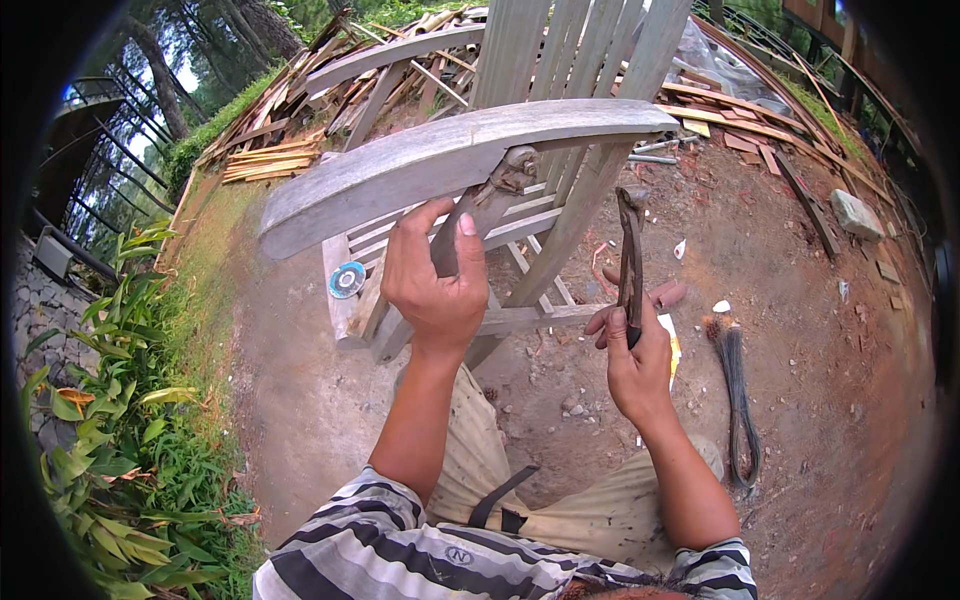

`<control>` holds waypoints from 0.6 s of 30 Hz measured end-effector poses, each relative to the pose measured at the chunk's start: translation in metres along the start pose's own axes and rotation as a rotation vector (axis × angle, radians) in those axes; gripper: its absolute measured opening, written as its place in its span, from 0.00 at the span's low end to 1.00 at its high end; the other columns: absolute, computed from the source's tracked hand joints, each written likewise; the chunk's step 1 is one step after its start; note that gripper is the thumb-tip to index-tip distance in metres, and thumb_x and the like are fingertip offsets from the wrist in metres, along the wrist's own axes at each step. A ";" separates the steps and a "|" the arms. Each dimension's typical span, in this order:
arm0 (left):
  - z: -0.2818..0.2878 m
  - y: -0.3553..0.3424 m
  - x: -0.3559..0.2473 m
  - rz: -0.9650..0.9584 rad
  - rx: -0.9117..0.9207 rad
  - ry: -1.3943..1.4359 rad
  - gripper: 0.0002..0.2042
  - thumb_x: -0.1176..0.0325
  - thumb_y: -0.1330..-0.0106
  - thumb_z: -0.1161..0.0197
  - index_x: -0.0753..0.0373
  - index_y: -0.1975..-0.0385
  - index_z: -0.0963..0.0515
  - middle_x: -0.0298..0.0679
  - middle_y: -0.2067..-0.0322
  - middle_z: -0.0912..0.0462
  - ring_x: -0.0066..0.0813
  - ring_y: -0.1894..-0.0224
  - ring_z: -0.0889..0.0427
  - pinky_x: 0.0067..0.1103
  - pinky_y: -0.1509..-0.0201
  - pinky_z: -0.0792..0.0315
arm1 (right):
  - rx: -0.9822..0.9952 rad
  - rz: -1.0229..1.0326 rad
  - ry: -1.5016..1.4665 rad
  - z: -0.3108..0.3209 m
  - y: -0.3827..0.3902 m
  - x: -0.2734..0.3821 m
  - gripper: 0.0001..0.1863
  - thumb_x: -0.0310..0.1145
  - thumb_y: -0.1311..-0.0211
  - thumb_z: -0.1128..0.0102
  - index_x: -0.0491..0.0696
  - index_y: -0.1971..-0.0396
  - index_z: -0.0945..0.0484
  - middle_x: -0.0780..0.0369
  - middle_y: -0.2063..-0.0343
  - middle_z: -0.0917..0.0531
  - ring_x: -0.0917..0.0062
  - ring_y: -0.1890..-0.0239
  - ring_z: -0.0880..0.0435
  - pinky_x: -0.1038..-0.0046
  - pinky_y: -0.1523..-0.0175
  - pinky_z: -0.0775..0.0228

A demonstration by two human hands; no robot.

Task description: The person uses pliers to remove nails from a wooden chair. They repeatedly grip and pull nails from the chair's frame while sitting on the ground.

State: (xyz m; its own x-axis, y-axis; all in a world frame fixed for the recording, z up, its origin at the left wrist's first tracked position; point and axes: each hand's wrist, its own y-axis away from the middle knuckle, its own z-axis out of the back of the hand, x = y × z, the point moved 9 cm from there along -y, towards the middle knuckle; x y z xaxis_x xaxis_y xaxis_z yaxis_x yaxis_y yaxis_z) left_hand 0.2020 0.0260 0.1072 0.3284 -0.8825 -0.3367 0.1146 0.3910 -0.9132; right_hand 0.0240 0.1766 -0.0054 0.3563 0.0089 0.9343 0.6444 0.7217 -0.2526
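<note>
A weathered grey wooden chair (460,135) with a slatted back and wide curved armrests stands before me. My left hand (435,285) is closed round the brownish post (447,240) under the near armrest, thumb on one side and fingers on the other. Where that post meets the armrest sits a rough brown lump (516,168) that I cannot make out. Right of the chair, my right hand (640,365) grips a rusty pair of pincers (630,255) by the handles, jaws pointing up. A blue-rimmed round disc (347,280) rests on the front left of the seat frame.
A looped bundle of dark wire (737,400) lies on the dirt to the right. Scrap wood (270,155) is heaped behind the chair. A pale block (857,215) and a dark plank (808,205) lie at far right. Leafy plants (130,440) border the left side.
</note>
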 end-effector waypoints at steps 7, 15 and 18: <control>-0.019 -0.005 0.023 0.251 0.359 -0.055 0.23 0.50 0.24 0.40 0.67 0.49 0.18 0.54 0.59 0.12 0.56 0.56 0.13 0.38 0.50 0.23 | 0.062 0.090 0.385 -0.007 -0.011 0.017 0.24 0.30 0.26 0.44 0.49 0.32 0.28 0.51 0.64 0.11 0.56 0.60 0.11 0.58 0.53 0.23; -0.026 -0.004 0.029 0.359 0.532 0.017 0.24 0.49 0.25 0.41 0.66 0.47 0.18 0.55 0.62 0.12 0.59 0.60 0.13 0.41 0.56 0.23 | -0.146 0.393 0.707 0.012 -0.030 0.062 0.45 0.11 0.42 0.42 0.52 0.23 0.40 0.42 0.34 0.32 0.42 0.33 0.30 0.51 0.35 0.32; -0.026 -0.004 0.028 0.298 0.485 0.050 0.22 0.49 0.26 0.40 0.63 0.47 0.19 0.51 0.64 0.12 0.57 0.64 0.13 0.41 0.60 0.22 | -0.265 0.548 1.009 0.014 -0.033 0.076 0.45 0.13 0.41 0.42 0.53 0.23 0.41 0.44 0.31 0.36 0.42 0.27 0.38 0.47 0.28 0.39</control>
State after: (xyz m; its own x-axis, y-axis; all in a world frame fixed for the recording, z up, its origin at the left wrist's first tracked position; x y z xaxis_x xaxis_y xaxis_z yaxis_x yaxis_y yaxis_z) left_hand 0.1860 -0.0074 0.0953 0.3692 -0.7223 -0.5847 0.4445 0.6898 -0.5715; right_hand 0.0204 0.1627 0.0772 0.9266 -0.3643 0.0929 0.3171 0.6245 -0.7138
